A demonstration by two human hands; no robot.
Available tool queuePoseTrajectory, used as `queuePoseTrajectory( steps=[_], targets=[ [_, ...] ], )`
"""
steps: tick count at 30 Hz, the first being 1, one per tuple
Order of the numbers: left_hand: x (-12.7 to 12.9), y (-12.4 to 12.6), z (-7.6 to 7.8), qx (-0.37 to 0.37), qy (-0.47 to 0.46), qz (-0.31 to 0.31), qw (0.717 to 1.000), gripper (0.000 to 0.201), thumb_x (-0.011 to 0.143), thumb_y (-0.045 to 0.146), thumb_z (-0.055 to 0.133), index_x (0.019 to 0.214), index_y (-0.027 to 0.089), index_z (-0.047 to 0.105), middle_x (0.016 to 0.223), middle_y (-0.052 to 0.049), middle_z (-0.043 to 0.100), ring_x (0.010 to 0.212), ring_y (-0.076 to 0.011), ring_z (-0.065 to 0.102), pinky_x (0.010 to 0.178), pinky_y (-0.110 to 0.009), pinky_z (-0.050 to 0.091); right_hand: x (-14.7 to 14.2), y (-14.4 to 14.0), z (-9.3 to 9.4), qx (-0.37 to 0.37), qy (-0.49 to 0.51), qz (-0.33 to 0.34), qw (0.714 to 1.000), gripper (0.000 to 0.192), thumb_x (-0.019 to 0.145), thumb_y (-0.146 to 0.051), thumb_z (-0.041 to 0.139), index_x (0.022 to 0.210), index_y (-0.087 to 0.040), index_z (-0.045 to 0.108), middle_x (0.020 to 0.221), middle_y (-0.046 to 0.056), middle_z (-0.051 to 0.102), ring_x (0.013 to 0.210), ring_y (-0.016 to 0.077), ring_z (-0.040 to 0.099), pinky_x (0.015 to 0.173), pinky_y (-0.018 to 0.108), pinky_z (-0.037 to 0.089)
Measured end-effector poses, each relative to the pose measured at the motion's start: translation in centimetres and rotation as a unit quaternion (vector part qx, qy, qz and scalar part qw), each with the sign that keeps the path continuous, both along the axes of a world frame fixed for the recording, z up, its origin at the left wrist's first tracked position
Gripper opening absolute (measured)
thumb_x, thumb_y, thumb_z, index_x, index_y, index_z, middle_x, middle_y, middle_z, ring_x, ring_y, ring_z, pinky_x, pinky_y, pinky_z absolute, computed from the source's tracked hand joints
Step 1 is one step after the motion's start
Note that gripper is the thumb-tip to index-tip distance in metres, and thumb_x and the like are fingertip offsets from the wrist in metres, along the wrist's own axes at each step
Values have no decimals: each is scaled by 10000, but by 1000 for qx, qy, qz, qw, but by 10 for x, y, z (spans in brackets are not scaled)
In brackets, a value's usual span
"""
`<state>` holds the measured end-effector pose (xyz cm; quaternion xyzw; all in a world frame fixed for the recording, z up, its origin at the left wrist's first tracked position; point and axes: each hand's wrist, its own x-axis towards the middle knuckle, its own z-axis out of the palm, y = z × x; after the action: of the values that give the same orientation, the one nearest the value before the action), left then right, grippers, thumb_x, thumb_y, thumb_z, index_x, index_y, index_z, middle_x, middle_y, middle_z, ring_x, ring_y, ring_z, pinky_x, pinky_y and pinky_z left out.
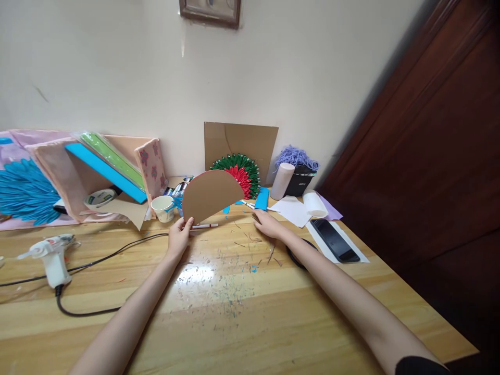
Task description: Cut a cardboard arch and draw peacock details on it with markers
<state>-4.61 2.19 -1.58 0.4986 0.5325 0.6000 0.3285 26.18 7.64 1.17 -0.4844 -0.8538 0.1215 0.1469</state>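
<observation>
A half-round piece of brown cardboard (213, 195) is held up by its lower left corner in my left hand (179, 234), thumb on the near face. My right hand (269, 224) lies low over the table, its thumb and fingers slightly apart. Just beyond those fingertips is a blue strip (262, 198); whether they touch it I cannot tell. Thin white sticks (249, 204) lie beside it. Behind the half-round stands a fan-shaped green and red ribbon piece (253, 174), partly hidden. A white and red pen-like stick (205, 226) rests right of my left hand.
A white glue gun (54, 260) with a black cord stands at left. A paper cup (162, 208), a pink box (150, 166), purple yarn (297, 156), a pale cylinder (282, 181) and a phone (335, 240) surround the work area. Scraps litter the wooden table (219, 333).
</observation>
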Motion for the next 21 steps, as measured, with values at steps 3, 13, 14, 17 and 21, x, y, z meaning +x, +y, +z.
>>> queuePoseTrajectory(
  steps=[3,13,14,17,21],
  targets=[
    [0,0,-1,0,2,0,1000,500,692,574,600,915,128,640,850,-98,707,852,-268,641,754,-349,478,-14,4,1,6,2,14,1000,329,828,-92,437,1142,-80,532,1196,190,538,1128,252,487,976,383,348],
    [2,-1,2,-6,6,3,1000,474,702,553,592,908,128,638,832,-85,703,841,-251,630,759,-335,467,0,-41,25,-51,22,47,997,217,841,-251,522,1038,-187,586,1123,76,587,1051,178,543,914,280,402],
    [2,-1,2,-8,7,4,1000,474,702,551,592,911,128,638,840,-86,703,843,-250,627,746,-330,468,9,-39,25,-47,21,1,999,248,823,-249,545,1053,-159,574,1146,113,568,1078,211,525,923,317,392],
    [2,-1,2,-13,10,4,1000,475,705,546,588,921,126,639,843,-86,700,835,-244,625,708,-309,468,31,-34,21,-80,3,-48,996,383,663,-297,718,979,-123,588,1025,141,605,965,267,564,818,356,435],
    [2,-1,1,-18,12,2,1000,480,700,551,589,918,126,639,839,-86,699,832,-241,623,659,-286,467,40,-40,11,-147,3,-37,988,309,616,-292,740,855,-156,600,833,54,647,758,191,600,643,269,444]
  ],
)
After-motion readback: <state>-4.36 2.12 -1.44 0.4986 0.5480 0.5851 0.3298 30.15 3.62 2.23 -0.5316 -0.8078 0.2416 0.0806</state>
